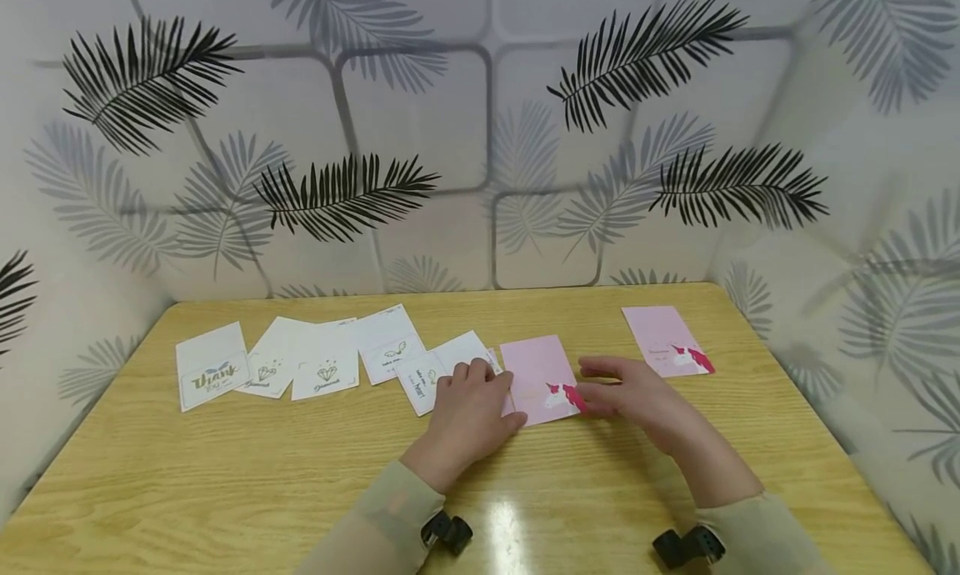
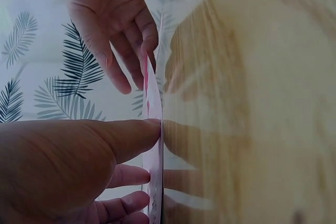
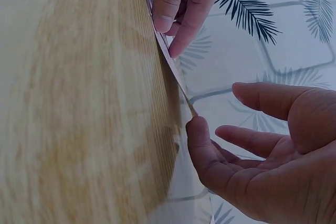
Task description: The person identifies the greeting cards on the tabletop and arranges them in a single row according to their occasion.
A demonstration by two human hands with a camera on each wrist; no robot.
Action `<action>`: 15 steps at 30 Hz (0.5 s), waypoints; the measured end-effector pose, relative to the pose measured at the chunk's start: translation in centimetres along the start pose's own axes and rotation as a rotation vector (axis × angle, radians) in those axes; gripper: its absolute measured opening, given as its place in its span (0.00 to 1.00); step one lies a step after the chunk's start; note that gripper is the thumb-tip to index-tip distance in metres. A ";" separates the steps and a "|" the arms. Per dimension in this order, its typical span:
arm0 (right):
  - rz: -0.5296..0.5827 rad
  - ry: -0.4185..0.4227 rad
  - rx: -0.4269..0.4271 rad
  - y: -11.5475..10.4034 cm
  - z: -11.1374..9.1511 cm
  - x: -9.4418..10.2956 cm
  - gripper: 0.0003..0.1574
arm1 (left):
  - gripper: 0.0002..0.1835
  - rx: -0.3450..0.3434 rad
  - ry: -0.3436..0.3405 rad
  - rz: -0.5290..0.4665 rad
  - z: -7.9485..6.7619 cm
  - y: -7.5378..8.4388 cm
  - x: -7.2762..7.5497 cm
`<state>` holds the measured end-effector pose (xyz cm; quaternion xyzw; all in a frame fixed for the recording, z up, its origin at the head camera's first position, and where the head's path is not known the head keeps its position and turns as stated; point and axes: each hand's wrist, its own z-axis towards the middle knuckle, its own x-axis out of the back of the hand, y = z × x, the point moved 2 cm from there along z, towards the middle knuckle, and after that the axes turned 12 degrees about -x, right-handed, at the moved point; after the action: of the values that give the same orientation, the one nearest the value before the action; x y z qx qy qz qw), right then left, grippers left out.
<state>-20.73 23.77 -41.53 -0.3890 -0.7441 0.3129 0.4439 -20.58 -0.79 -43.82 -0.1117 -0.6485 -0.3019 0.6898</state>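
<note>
A pink card (image 1: pixel 534 362) printed with a white unicorn with a red mane lies on the wooden table (image 1: pixel 360 492). On its left edge rests my left hand (image 1: pixel 471 408), thumb near the lower corner and fingertips a little higher. At the card's right edge is my right hand (image 1: pixel 637 396), with one fingertip (image 3: pixel 197 129) touching the edge and the other digits spread apart. This side of the card tilts slightly off the table. Under and beside my left hand lie white folded cards (image 1: pixel 420 383), partly hidden by it.
A similar pink unicorn card (image 1: pixel 652 329) lies at the back right. To the left is a row of white cards, including a "Thank" card (image 1: pixel 213 367), two diamond-print cards (image 1: pixel 324 362) and a winged-print card (image 1: pixel 386 342). A leaf-patterned curtain (image 1: pixel 420 142) surrounds the table.
</note>
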 end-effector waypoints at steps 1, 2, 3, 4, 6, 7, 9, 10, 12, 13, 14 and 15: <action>0.007 -0.002 0.000 0.1 0.1 0.0 0.40 | 0.31 0.000 0.001 -0.001 0.0 0.0 0.0; 0.011 -0.007 0.003 0.2 0.2 -0.1 0.40 | 0.31 0.001 0.001 -0.004 -0.1 0.0 0.0; 0.014 -0.010 0.007 0.3 0.3 -0.1 0.40 | 0.31 0.001 0.002 -0.005 -0.1 0.0 0.0; 0.021 -0.011 0.006 0.4 0.4 -0.2 0.40 | 0.31 0.001 0.002 -0.007 -0.1 0.0 0.0; 0.017 -0.003 0.003 0.5 0.6 -0.2 0.40 | 0.31 0.001 0.002 -0.008 -0.1 0.0 0.0; 0.011 0.002 0.002 0.6 0.7 -0.2 0.40 | 0.31 0.001 0.002 -0.007 -0.1 0.0 0.0; -0.004 0.019 -0.003 0.6 0.8 -0.3 0.39 | 0.31 0.000 0.002 -0.005 -0.1 0.0 0.1; -0.006 0.026 -0.009 0.6 0.8 -0.4 0.39 | 0.31 0.001 0.002 -0.005 -0.1 0.0 0.1; -0.009 0.032 -0.012 0.6 0.8 -0.6 0.39 | 0.31 0.001 0.001 -0.005 0.0 0.0 0.1; -0.004 0.033 -0.012 0.6 0.8 -0.6 0.40 | 0.31 0.000 0.001 -0.006 0.0 0.0 0.1; 0.001 0.036 -0.013 0.6 0.8 -0.7 0.39 | 0.31 -0.001 0.003 -0.010 0.0 0.0 0.1; 0.009 0.038 -0.011 0.5 0.8 -0.7 0.39 | 0.31 -0.005 0.007 -0.013 0.0 0.0 0.1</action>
<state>-21.04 23.30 -42.59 -0.4005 -0.7355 0.3033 0.4546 -20.62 -0.82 -43.71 -0.1080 -0.6460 -0.3082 0.6899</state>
